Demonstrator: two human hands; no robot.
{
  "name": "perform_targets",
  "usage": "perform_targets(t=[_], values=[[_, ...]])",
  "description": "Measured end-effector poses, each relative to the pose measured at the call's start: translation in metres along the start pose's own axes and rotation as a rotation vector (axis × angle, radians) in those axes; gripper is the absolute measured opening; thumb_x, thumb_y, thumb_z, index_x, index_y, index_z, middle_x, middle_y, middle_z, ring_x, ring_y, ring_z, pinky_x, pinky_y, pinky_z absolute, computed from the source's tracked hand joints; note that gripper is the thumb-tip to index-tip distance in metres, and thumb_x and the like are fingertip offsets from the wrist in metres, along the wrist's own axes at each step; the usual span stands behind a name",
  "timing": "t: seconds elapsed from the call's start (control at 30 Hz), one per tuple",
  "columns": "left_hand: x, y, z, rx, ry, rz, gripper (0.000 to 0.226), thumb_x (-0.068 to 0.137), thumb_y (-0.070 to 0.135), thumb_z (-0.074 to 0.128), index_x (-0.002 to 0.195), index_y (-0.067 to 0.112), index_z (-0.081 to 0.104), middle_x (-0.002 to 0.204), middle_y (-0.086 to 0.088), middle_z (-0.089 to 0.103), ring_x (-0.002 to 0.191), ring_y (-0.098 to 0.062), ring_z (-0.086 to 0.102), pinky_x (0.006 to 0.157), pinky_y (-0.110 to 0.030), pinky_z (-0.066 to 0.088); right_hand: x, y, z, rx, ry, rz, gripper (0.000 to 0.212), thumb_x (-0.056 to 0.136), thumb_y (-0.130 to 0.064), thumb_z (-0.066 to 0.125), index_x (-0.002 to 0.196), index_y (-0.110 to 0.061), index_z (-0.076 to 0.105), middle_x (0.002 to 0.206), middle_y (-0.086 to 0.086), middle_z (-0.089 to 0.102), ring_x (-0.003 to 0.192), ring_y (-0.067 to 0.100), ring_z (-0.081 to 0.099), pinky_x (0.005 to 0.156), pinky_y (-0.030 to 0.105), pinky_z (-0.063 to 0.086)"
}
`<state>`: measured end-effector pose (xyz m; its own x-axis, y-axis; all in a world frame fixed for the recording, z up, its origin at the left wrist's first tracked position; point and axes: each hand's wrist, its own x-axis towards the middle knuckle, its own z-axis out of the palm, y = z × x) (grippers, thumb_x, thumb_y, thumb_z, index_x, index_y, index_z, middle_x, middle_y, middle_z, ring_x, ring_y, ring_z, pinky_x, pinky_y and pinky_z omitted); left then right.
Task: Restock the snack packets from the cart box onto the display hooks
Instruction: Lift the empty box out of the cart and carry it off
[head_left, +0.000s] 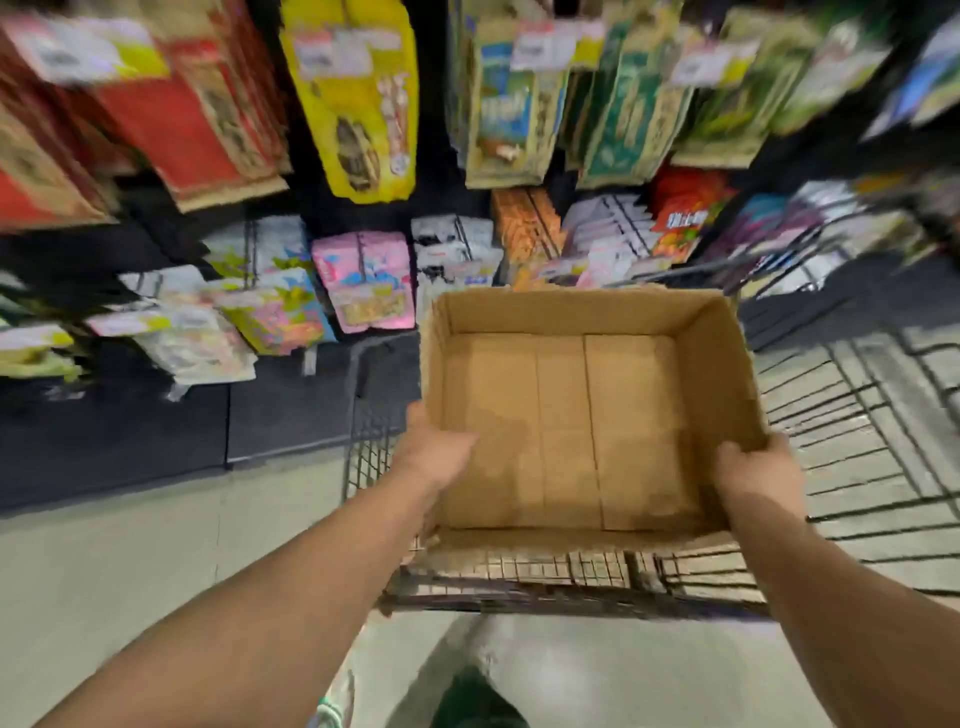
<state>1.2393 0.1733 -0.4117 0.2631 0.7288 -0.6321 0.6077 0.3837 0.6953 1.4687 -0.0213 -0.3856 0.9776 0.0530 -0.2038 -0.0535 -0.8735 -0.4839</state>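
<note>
An open brown cardboard box sits in the wire cart, and no packets show inside it. My left hand grips the box's left wall near the front corner. Over on the right wall, my right hand holds the rim with its fingers curled over it. Snack packets hang on display hooks ahead: a yellow packet at top centre, red packets at top left, green packets at top right. The picture is blurred by motion.
Lower rows of pink packets, white packets and orange packets hang just beyond the box. A black shelf base runs along the floor at left. The cart's wire basket extends to the right. Pale floor lies below.
</note>
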Motion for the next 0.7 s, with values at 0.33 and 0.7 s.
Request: perform_targets(t=[0.33,0.7], values=[[-0.114,-0.072,-0.261,-0.12,0.283,0.258,0.087,0.074,0.044,0.07,0.148,0.02,0.029,0.14,-0.005,0.054,0.124,-0.03,0.054,0.105,-0.041,0.046,-0.243,-0.112,-0.02,0.092,0.024,-0.358,0.031,0.086,-0.024,0.05,0.113,-0.01,0.052,0.115,0.022,0.061,0.108,0.042,0.057,0.092,0.045,0.045],[-0.247,-0.284,-0.582,-0.39,0.842,-0.022,0.072,0.081,0.039,0.068,0.141,0.023,0.033,0.131,-0.008,0.056,0.116,-0.031,0.057,0.099,-0.041,0.048,-0.586,-0.265,0.152,0.051,-0.45,-0.883,0.042,0.087,-0.023,0.057,0.122,-0.002,0.05,0.118,0.029,0.059,0.111,0.045,0.056,0.093,0.047,0.045]])
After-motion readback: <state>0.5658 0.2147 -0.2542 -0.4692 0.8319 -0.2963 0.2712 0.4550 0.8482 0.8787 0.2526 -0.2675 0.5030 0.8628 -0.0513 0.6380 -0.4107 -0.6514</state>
